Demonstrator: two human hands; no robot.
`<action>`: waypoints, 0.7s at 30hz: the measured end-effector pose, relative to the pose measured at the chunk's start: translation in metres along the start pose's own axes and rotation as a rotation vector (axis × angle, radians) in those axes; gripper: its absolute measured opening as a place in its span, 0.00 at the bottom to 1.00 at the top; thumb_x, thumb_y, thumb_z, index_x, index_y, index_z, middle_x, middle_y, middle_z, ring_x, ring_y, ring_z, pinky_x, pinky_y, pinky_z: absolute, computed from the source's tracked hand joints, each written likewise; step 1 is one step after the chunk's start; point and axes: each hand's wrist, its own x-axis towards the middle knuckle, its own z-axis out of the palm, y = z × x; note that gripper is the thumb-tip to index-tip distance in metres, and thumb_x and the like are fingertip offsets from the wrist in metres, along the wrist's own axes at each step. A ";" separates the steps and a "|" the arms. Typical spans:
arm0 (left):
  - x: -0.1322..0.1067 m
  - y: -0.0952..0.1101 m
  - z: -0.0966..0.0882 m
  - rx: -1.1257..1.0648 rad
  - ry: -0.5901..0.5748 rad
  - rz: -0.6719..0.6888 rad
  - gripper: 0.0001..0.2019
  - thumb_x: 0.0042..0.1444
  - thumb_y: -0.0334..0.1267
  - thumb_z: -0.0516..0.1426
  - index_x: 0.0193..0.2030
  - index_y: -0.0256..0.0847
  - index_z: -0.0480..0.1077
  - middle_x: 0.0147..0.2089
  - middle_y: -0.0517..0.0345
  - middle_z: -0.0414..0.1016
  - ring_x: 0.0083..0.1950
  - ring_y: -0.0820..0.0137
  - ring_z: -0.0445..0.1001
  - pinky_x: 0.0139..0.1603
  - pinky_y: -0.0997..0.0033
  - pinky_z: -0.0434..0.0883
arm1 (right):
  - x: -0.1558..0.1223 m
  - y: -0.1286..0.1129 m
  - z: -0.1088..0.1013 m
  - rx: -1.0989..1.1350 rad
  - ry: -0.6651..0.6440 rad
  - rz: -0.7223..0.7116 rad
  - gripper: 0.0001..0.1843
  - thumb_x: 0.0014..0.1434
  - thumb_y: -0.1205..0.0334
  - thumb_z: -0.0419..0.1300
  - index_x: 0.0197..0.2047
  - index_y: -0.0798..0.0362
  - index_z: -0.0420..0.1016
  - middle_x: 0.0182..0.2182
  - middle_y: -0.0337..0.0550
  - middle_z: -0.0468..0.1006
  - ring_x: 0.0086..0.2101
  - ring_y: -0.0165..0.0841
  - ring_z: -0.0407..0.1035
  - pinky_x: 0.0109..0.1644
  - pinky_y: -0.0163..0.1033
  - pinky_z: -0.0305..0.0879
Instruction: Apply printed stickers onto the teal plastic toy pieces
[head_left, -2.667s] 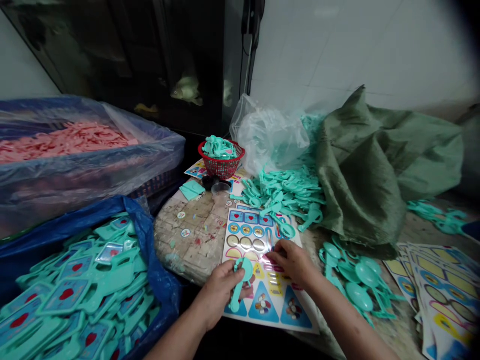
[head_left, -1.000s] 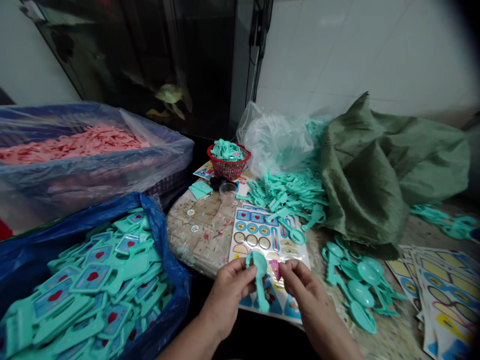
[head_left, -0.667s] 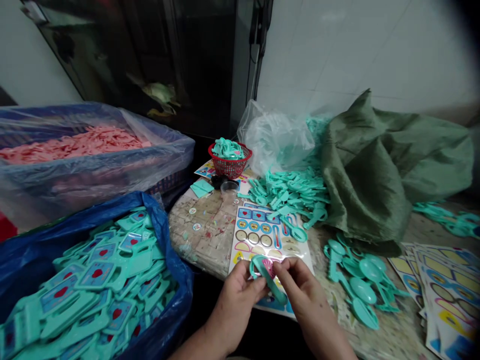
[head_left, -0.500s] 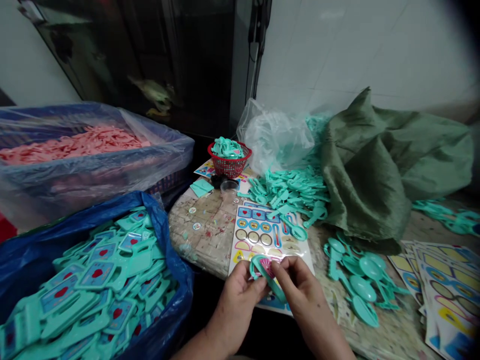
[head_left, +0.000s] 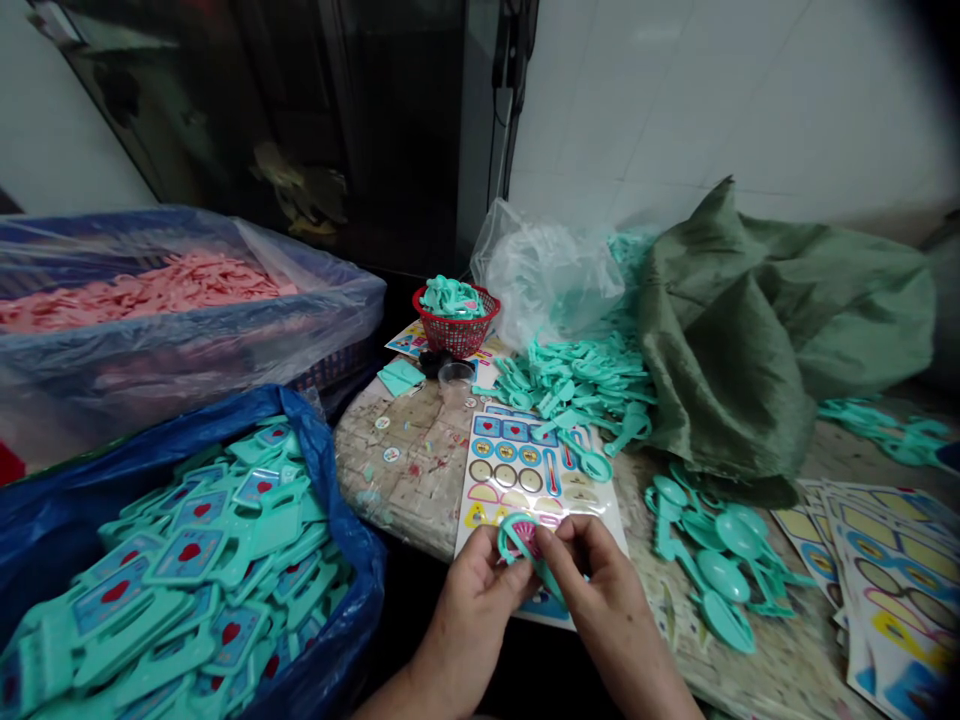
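Here, sticker sheets (head_left: 517, 470) lie on a table (head_left: 390, 490) by white tiles (head_left: 660, 110).

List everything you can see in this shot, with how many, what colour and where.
Teal plastic piece: one, teal, held between both hands
Sticker sheet: one, multicoloured, under the hands
Round tabletop: one, stained beige, under the sheet
Plastic spoons: many, teal, right of the sheet
Plastic pieces: many, teal, heaped beyond the sheet
Red basket: one, red, holding teal pieces
Sticker sheet stack: several, multicoloured, far right
Sack: one, green, behind the spoons
Blue-lined bin: one, blue, left, full of teal pieces
Covered bin: one, pink pieces, far left
Left hand: one, lower centre
Right hand: one, lower centre
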 end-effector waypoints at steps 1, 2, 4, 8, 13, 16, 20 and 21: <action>0.000 0.000 0.000 0.001 -0.002 0.001 0.12 0.55 0.34 0.57 0.47 0.41 0.68 0.53 0.52 0.73 0.55 0.61 0.69 0.59 0.60 0.64 | 0.000 -0.001 0.000 0.003 -0.001 -0.005 0.19 0.48 0.45 0.60 0.27 0.50 0.60 0.19 0.32 0.61 0.21 0.26 0.55 0.23 0.31 0.56; 0.000 0.000 0.000 0.002 -0.002 0.000 0.12 0.55 0.34 0.57 0.47 0.41 0.68 0.52 0.52 0.73 0.55 0.61 0.69 0.59 0.60 0.64 | -0.001 -0.002 0.000 0.007 -0.001 -0.011 0.19 0.49 0.45 0.60 0.27 0.51 0.60 0.19 0.32 0.61 0.21 0.26 0.56 0.23 0.31 0.56; 0.000 0.000 0.000 0.000 0.002 -0.003 0.11 0.54 0.33 0.58 0.46 0.41 0.69 0.52 0.52 0.74 0.55 0.61 0.70 0.59 0.59 0.64 | -0.001 -0.004 0.001 0.014 0.000 -0.022 0.18 0.48 0.46 0.60 0.27 0.51 0.60 0.19 0.31 0.61 0.20 0.26 0.56 0.23 0.30 0.56; -0.002 0.000 0.000 -0.014 -0.008 0.010 0.11 0.55 0.33 0.57 0.46 0.40 0.68 0.51 0.52 0.74 0.55 0.62 0.70 0.59 0.58 0.63 | -0.002 -0.008 0.001 0.037 -0.008 -0.019 0.18 0.49 0.47 0.61 0.27 0.51 0.59 0.18 0.31 0.61 0.20 0.25 0.56 0.22 0.30 0.55; -0.003 -0.001 -0.002 0.023 -0.018 0.018 0.10 0.57 0.32 0.55 0.46 0.40 0.68 0.51 0.52 0.73 0.54 0.63 0.70 0.58 0.58 0.64 | -0.002 -0.004 0.002 -0.025 -0.009 -0.067 0.17 0.51 0.48 0.59 0.27 0.51 0.60 0.19 0.32 0.61 0.21 0.26 0.57 0.22 0.30 0.54; -0.002 -0.001 -0.003 0.044 -0.032 0.022 0.11 0.57 0.32 0.54 0.47 0.40 0.67 0.51 0.52 0.73 0.54 0.64 0.69 0.58 0.59 0.63 | -0.001 0.004 0.001 -0.100 0.012 -0.114 0.17 0.52 0.47 0.58 0.27 0.51 0.60 0.21 0.33 0.62 0.22 0.27 0.59 0.23 0.31 0.55; -0.003 -0.001 -0.006 0.121 -0.024 0.028 0.09 0.57 0.32 0.54 0.45 0.40 0.67 0.49 0.54 0.73 0.51 0.66 0.70 0.57 0.62 0.63 | 0.004 0.016 -0.007 -0.342 0.021 -0.181 0.19 0.52 0.43 0.58 0.30 0.51 0.62 0.24 0.38 0.67 0.25 0.32 0.65 0.28 0.35 0.61; -0.004 -0.001 -0.008 0.165 -0.012 0.028 0.08 0.56 0.32 0.55 0.43 0.40 0.68 0.47 0.55 0.74 0.49 0.67 0.70 0.56 0.63 0.64 | 0.005 0.018 -0.010 -0.403 0.011 -0.188 0.20 0.52 0.42 0.57 0.31 0.51 0.63 0.26 0.40 0.69 0.27 0.33 0.67 0.30 0.37 0.62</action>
